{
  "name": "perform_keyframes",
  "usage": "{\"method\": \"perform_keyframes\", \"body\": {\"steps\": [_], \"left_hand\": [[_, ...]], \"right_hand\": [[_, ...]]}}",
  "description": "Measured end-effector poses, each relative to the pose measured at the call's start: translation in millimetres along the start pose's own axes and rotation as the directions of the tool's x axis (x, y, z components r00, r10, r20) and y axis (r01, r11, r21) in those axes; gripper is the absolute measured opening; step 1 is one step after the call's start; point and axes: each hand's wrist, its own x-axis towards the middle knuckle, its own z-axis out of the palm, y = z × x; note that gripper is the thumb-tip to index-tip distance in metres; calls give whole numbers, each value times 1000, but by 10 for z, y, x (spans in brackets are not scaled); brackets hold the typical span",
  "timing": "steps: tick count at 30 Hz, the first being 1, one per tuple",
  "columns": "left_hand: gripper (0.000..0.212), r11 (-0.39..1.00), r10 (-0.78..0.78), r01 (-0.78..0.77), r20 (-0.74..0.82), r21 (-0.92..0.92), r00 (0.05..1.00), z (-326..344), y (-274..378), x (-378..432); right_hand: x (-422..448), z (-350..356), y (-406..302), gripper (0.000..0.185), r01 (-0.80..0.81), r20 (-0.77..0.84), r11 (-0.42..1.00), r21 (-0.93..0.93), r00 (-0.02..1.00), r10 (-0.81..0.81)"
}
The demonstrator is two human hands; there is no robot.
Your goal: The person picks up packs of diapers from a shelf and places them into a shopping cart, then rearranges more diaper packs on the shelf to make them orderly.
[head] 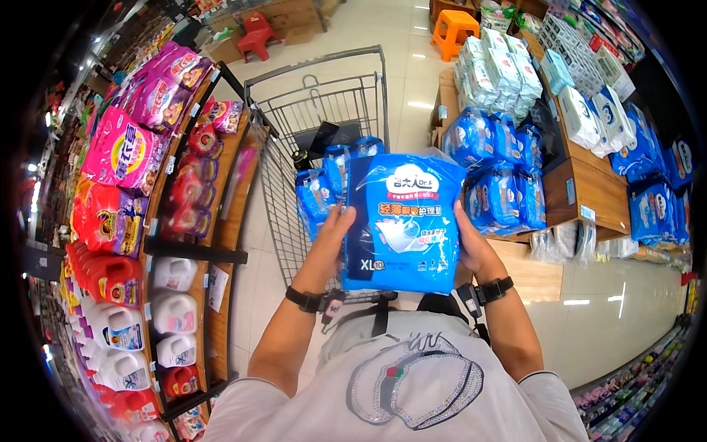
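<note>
Between my two hands, upright in front of my chest, is a blue plastic pack of care pads (406, 226) with its printed front facing up to me. My left hand (335, 229) grips its left edge, the thumb on the side. On the opposite edge my right hand (469, 243) presses, its fingers partly hidden behind the pack. Beyond the pack and to its left stands a metal shopping cart (276, 182); similar blue packs (315, 190) lie in it, beside a dark object (324, 137). A black strap with a small device sits on each wrist.
At left, shelves (190, 127) hold detergent bags (124, 149) and bottles (175, 314). At right, a wooden display (571, 185) carries more blue packs (491, 199) and wrapped tissue packs (500, 72). An orange stool (455, 33) and a red chair (258, 36) stand further ahead.
</note>
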Motion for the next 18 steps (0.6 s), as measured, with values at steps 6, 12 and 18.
{"method": "perform_keyframes", "body": {"steps": [6, 12, 18], "left_hand": [[52, 999, 50, -48, -124, 18, 991, -106, -31, -27], [55, 992, 127, -127, -79, 6, 989, -114, 69, -97], [70, 986, 97, -86, -76, 141, 992, -160, 94, -110]], "right_hand": [[92, 125, -56, 71, 4, 37, 1000, 6, 999, -4], [151, 227, -122, 68, 17, 53, 999, 38, 998, -19], [136, 239, -167, 72, 42, 130, 998, 57, 990, -49]]}}
